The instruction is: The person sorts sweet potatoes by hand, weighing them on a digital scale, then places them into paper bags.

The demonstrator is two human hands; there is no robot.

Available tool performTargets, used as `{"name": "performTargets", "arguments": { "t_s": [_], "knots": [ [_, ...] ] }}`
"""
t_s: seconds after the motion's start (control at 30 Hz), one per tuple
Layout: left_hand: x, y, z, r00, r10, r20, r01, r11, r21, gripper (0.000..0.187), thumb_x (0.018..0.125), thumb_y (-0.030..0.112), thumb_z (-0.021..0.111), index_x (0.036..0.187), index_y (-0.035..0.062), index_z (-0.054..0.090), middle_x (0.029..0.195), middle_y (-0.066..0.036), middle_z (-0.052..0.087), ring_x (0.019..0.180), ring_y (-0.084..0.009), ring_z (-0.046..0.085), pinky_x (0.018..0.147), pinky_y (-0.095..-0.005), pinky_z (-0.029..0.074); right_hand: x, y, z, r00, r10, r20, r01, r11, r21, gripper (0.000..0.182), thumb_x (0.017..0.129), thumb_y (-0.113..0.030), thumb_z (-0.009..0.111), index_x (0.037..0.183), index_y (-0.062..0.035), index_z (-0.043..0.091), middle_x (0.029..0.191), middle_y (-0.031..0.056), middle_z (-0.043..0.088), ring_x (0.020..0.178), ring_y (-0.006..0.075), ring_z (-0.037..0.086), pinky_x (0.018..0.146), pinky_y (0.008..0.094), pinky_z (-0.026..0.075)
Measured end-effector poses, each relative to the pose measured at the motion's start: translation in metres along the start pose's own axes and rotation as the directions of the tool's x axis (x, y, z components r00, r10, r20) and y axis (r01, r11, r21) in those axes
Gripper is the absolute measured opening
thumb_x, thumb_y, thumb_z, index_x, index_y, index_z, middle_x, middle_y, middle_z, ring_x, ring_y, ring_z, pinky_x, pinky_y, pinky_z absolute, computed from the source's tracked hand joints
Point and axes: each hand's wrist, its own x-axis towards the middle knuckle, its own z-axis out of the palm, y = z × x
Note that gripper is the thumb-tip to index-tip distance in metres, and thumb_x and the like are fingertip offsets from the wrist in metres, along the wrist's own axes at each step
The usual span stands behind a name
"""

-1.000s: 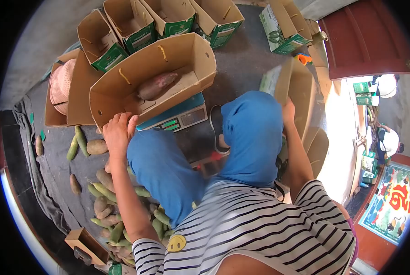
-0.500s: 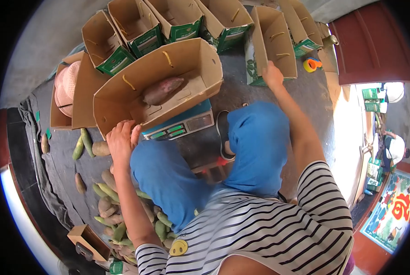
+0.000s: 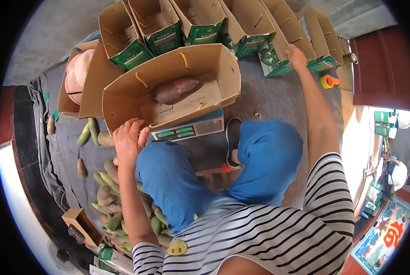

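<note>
My left hand [image 3: 129, 140] is closed over the near left corner of an open cardboard box [image 3: 122, 103] with yellow rope handles. Inside lies one reddish-purple sweet potato [image 3: 176, 90]. Under the box is a digital scale [image 3: 209, 126] with green displays. At the back right, my right hand [image 3: 296, 57] grips the near rim of another open box [image 3: 278, 62], with green printing and leaf pictures on its outside. The fingertips of that hand are partly hidden behind the rim.
Several open green-printed boxes [image 3: 166, 41] line the back. A pink hat [image 3: 79, 73] sits in a box at left. Long green vegetables and brown tubers [image 3: 108, 197] lie by my left leg. An orange tape dispenser [image 3: 329, 81] is at right. Another person [image 3: 397, 174] is far right.
My right hand has pushed its box back, more into line with the row. My left hand stays at the corner of the box on the scale. The whole view has shifted slightly.
</note>
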Motion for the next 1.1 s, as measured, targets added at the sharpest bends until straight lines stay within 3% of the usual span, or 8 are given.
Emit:
{"name": "performTargets", "arguments": {
  "t_s": [0.17,0.57,0.63,0.7,0.77,0.83,0.97,1.1],
  "knots": [
    [-0.001,0.002,-0.002,1.000,-0.012,0.020,0.012,1.000,-0.012,0.036,0.092,0.042,0.052,0.103,0.0106,0.064,0.106,-0.006,0.064,0.097,-0.0245,0.058,0.086,-0.0388,0.040,0.003,-0.022,0.000,0.994,-0.106,0.040,0.104,0.993,0.047,0.034,0.086,-0.029,0.056,0.114,-0.0108,0.057,0.105,0.0179,0.066,0.099,0.0366,0.062,0.083,0.0466,0.048],
    [-0.001,0.005,-0.005,1.000,-0.011,0.005,0.012,0.999,-0.033,0.032,0.089,0.039,0.057,0.100,0.0098,0.065,0.104,-0.006,0.064,0.096,-0.0246,0.058,0.085,-0.0387,0.040,0.012,-0.043,0.011,0.971,-0.001,0.238,0.016,0.998,-0.062,0.039,0.086,-0.030,0.058,0.117,-0.0071,0.055,0.112,0.0215,0.062,0.107,0.0369,0.058,0.089,0.0457,0.046],
    [-0.001,0.004,-0.003,0.999,0.012,-0.043,-0.014,0.999,-0.036,0.030,0.087,0.037,0.060,0.098,0.0100,0.065,0.101,-0.005,0.064,0.093,-0.0241,0.059,0.082,-0.0381,0.041,0.002,-0.066,-0.014,0.994,-0.076,0.081,0.091,0.976,-0.198,0.042,0.087,-0.029,0.059,0.121,-0.0049,0.053,0.117,0.0222,0.060,0.110,0.0361,0.057,0.092,0.0446,0.046],
    [-0.003,0.000,0.003,0.995,0.024,-0.097,-0.027,0.999,-0.028,0.029,0.086,0.038,0.061,0.096,0.0107,0.065,0.099,-0.005,0.064,0.091,-0.0241,0.059,0.079,-0.0377,0.041,-0.016,-0.096,-0.050,0.913,-0.407,-0.042,0.399,0.908,-0.128,0.043,0.089,-0.026,0.058,0.126,-0.0037,0.052,0.120,0.0228,0.058,0.112,0.0340,0.057,0.093,0.0430,0.045],
    [-0.002,-0.003,0.006,0.994,0.010,-0.107,-0.015,0.999,-0.041,0.032,0.086,0.042,0.059,0.092,0.0105,0.064,0.097,-0.004,0.064,0.090,-0.0238,0.059,0.078,-0.0392,0.041,-0.069,-0.160,-0.113,0.808,-0.582,0.090,0.553,0.802,0.225,0.042,0.091,-0.024,0.057,0.128,-0.0039,0.052,0.120,0.0201,0.059,0.110,0.0339,0.057,0.092,0.0414,0.045],
    [-0.004,-0.003,0.006,0.989,-0.006,-0.148,-0.004,0.998,-0.061,0.033,0.086,0.044,0.058,0.088,0.0109,0.063,0.088,-0.005,0.061,0.086,-0.0230,0.058,0.078,-0.0385,0.040,-0.133,-0.222,-0.164,0.661,-0.732,0.166,0.665,0.674,0.322,0.042,0.091,-0.023,0.058,0.127,-0.0036,0.053,0.118,0.0180,0.061,0.106,0.0343,0.059,0.090,0.0390,0.046],
    [-0.010,0.000,0.005,0.989,-0.066,-0.134,0.053,0.994,-0.097,0.033,0.087,0.042,0.060,0.098,0.0105,0.065,0.100,-0.005,0.064,0.093,-0.0253,0.059,0.084,-0.0382,0.041,-0.224,-0.293,-0.197,0.457,-0.874,0.168,0.846,0.485,0.223,0.038,0.087,-0.021,0.061,0.121,-0.0049,0.056,0.112,0.0156,0.062,0.101,0.0321,0.060,0.085,0.0390,0.048],
    [-0.027,-0.003,-0.010,0.918,-0.202,-0.340,0.031,0.893,-0.448,0.030,0.086,0.028,0.066,0.107,0.0063,0.064,0.113,-0.011,0.062,0.106,-0.0289,0.057,0.095,-0.0382,0.042,-0.250,-0.321,-0.170,0.374,-0.887,0.269,0.903,0.415,0.112,0.038,0.084,-0.018,0.064,0.117,-0.0010,0.056,0.106,0.0139,0.063,0.098,0.0313,0.060,0.085,0.0392,0.048]
  ]
}}
